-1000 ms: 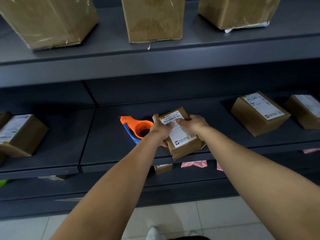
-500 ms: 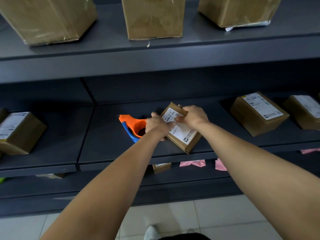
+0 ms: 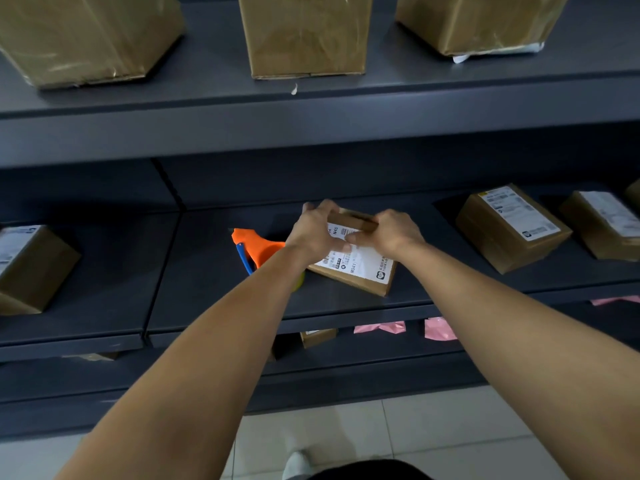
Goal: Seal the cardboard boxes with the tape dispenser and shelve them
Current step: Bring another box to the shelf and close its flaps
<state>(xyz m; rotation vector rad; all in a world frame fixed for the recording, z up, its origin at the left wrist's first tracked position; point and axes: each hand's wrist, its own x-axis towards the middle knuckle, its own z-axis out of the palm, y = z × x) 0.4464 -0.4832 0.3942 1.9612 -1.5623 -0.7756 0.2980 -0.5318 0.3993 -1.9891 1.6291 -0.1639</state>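
A small labelled cardboard box lies tilted, far edge raised, near the middle shelf's front edge; an orange tape dispenser lies just left.

We see the dark middle shelf bearing an orange tape dispenser, a tilted small box beside it and other labelled boxes; larger cartons stand on the upper shelf.

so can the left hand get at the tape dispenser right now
Probably yes: the dispenser lies right beside the left hand, nothing between, but that hand must first release the box.
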